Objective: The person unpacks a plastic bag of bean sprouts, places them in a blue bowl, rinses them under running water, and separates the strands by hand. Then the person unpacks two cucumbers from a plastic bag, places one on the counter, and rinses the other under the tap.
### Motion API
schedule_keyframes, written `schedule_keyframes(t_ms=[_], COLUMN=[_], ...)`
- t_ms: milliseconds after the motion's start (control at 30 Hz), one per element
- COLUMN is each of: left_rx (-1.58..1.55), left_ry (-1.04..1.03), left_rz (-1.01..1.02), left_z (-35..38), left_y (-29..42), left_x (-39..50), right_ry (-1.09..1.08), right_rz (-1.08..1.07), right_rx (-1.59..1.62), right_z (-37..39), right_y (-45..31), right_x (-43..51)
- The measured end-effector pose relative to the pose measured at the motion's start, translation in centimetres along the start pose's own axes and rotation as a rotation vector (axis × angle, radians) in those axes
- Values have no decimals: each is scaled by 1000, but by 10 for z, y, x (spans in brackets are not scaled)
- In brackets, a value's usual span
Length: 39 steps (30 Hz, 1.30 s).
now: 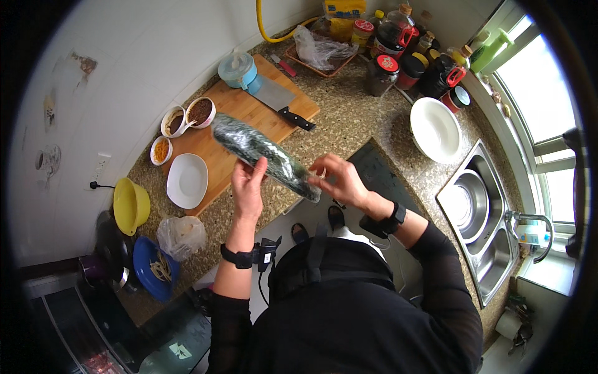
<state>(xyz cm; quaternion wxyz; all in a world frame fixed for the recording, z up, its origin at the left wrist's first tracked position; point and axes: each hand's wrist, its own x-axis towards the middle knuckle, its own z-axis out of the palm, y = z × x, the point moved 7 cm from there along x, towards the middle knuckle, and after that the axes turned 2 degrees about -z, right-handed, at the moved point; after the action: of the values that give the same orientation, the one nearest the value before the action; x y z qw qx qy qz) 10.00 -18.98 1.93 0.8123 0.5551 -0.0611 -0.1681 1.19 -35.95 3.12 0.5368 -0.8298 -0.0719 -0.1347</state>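
A long dark green vegetable, cucumber-like and wrapped in clear plastic film, is held aslant above the counter's front edge. My left hand grips it from below near the middle, thumb on top. At its lower right end, the fingers of my right hand pinch the plastic film. Behind the vegetable lies a wooden cutting board bearing a cleaver with a black handle. A white square dish rests at the board's left part.
Small bowls with dark sauce and orange shreds line the wall side. A lidded blue container and a red-handled knife lie farther back. Bottles and jars, a white bowl and a steel sink are rightward; a blue basin is left.
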Motion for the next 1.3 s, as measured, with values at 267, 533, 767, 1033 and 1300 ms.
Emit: schedule_keyframes(t_ms=[267, 533, 767, 1033, 1300], left_rx=[-140, -200, -158, -105, -111], left_ry=[3, -9, 3, -10, -2], left_rz=[-25, 71, 128, 186, 217], left_z=[-25, -35, -40, -38, -27], left_y=[5, 16, 15, 21, 26], left_x=[-9, -21, -33, -40, -37], right_ry=[6, 114, 177, 51, 166], right_rz=[74, 174, 378, 589, 614], right_rx=[15, -71, -130, 128, 291], right_z=[15, 7, 11, 23, 15], right_y=[4, 2, 10, 37, 44], right_x=[-12, -10, -12, -8, -4])
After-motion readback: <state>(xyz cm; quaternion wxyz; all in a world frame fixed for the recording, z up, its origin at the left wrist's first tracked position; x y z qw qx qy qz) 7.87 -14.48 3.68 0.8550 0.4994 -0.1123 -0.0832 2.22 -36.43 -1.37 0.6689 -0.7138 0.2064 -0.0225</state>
